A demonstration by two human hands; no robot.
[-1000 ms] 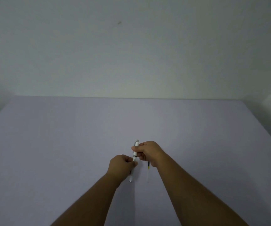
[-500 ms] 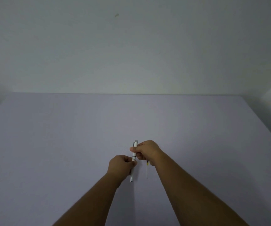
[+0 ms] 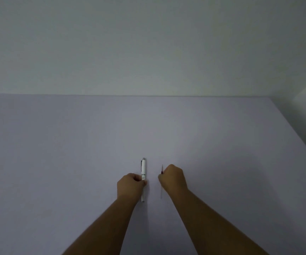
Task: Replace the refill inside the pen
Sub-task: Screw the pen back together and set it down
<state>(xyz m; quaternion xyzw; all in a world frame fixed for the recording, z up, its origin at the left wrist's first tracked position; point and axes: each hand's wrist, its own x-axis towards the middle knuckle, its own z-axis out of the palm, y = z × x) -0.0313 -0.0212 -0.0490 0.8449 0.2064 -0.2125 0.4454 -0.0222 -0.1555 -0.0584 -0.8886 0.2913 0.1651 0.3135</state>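
Observation:
A white pen point(image 3: 143, 168) with a grey cap end and dark clip points away from me, over the pale lilac table point(image 3: 56, 153). My left hand point(image 3: 130, 185) is closed around its middle; the tip pokes out below the fist. To the right, a thin clear refill point(image 3: 161, 181) with a dark reddish end runs parallel to the pen. My right hand point(image 3: 173, 178) is closed over the refill's upper part, fingers curled on it. Whether the refill still rests on the table is unclear.
The table meets a plain pale wall point(image 3: 148, 43) at the back. Its right edge point(image 3: 295, 137) runs diagonally, with dark floor beyond.
My right hand has let go of the pen's upper end and moved right onto the refill. The left hand still holds the pen. The view has shifted slightly.

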